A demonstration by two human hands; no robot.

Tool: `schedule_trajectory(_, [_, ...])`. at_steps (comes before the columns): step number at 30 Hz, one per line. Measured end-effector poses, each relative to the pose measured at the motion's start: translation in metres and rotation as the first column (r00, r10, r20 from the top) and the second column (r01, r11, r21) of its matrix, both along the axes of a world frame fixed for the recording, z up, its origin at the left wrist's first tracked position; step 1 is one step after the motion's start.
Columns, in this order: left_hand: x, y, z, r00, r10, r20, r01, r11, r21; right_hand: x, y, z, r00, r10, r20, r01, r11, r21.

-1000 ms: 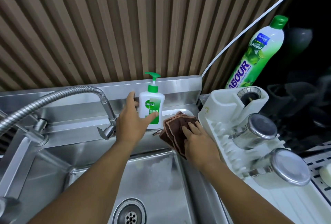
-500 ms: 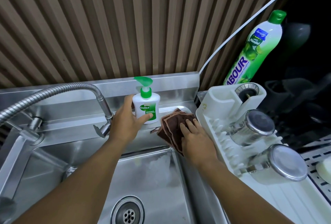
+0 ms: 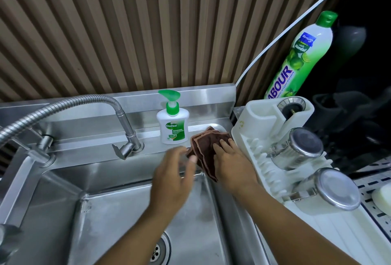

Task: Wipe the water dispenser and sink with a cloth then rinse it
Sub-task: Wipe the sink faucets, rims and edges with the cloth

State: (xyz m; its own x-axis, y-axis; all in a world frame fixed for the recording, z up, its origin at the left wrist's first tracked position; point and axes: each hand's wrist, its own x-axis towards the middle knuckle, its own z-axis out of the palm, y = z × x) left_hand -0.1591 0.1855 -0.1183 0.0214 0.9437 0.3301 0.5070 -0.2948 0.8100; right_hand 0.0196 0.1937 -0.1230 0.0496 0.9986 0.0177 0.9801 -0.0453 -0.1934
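Released half a second ago, the white Dettol soap pump bottle with the green nozzle (image 3: 173,126) now stands by itself on the steel ledge behind the basin, and the person's left hand (image 3: 172,182) has drawn back from it. That hand hovers over the back rim of the stainless steel sink (image 3: 101,218), blurred, its fingers loosely spread and gripping nothing; its thumb tip is near the left edge of the folded brown cloth with pale stitched borders (image 3: 204,146). Whether they touch, I cannot tell.

The right hand (image 3: 231,164) lies flat on the cloth, fingers straight and close together, pressing it onto the ledge at the sink's back right corner. The cloth sits just right of the soap bottle and up against the white plastic dish rack (image 3: 259,120), with one corner drooping over the rim toward the basin.

A flexible ribbed metal tap (image 3: 88,100) arches in from the left, its spout end just left of the soap bottle. Two shiny steel cups (image 3: 302,148) lie on their sides in the rack. Behind the rack, a tall green and white dish soap bottle (image 3: 300,59) leans beside the slatted brown wall (image 3: 127,27).
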Motion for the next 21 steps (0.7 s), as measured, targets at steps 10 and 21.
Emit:
schedule_trajectory(10, [0.091, 0.016, -0.039, 0.937, -0.054, 0.346, 0.234, 0.829, -0.507, 0.003, 0.017, 0.067, 0.96, 0.129, 0.25, -0.057, 0.96, -0.274])
schedule_trajectory(21, [0.112, -0.008, -0.046, 0.759, 0.137, 0.636, 0.442, 0.609, -0.659, 0.012, 0.006, 0.047, 0.661, 0.459, 0.594, -0.195, 0.869, -0.455])
